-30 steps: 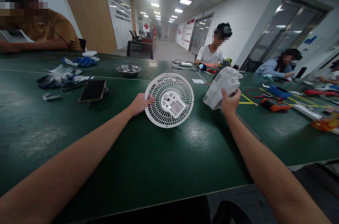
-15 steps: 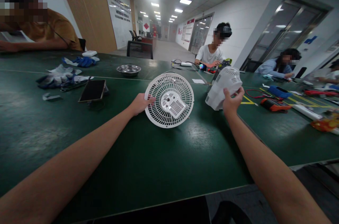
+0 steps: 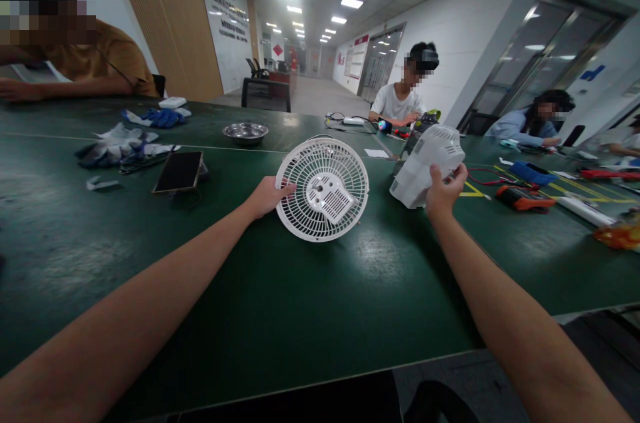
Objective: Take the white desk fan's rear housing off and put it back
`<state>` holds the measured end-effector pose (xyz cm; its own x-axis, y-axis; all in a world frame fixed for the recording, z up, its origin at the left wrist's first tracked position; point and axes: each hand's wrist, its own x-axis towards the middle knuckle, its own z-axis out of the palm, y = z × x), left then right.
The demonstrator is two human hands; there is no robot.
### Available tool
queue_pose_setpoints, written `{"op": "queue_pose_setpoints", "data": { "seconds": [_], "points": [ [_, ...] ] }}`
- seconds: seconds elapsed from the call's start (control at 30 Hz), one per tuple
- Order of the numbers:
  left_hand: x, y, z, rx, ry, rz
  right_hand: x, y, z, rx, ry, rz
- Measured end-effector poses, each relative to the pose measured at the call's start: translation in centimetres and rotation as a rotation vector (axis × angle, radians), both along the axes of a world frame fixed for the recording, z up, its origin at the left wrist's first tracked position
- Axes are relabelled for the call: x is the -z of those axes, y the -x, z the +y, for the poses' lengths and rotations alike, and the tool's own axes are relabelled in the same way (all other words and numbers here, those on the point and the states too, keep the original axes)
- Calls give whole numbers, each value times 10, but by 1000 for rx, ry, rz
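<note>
A round white fan grille (image 3: pixel 345 173) with a slotted centre plate faces me above the green table (image 3: pixel 320 303). My left hand (image 3: pixel 267 197) is closed on its left rim, the thumb lying over the bars. To the right, my right hand (image 3: pixel 444 190) grips a white plastic housing (image 3: pixel 425 160) with vent slots near its top. The housing is tilted and stands apart from the grille. Its far side and some of my right fingers are hidden.
A metal bowl (image 3: pixel 245 132) sits behind the grille. At the left are a phone on a stand (image 3: pixel 179 172) and gloves (image 3: pixel 117 145). An orange multimeter (image 3: pixel 525 198) and a blue pouch (image 3: pixel 531 172) lie at the right. Co-workers sit around the table.
The housing in my right hand has shifted slightly to the right and tilted a little more. The whole view has moved slightly. Both holds are the same.
</note>
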<state>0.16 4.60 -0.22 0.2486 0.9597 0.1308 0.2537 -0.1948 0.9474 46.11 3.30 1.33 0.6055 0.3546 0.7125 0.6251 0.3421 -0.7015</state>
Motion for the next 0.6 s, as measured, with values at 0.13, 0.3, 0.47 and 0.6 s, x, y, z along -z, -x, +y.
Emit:
{"op": "queue_pose_setpoints", "data": {
  "seconds": [0.13,0.3,0.47,0.6],
  "points": [
    [2,1,3,10,-21,0,-2,0,-3,27,0,-12],
    [4,1,4,17,-15,-13,-7,3,-6,66,7,36],
    [4,2,5,9,-15,10,-12,10,-11,73,0,-57],
    [5,3,6,18,-24,19,-22,26,-25,167,34,-271]
  ]
}}
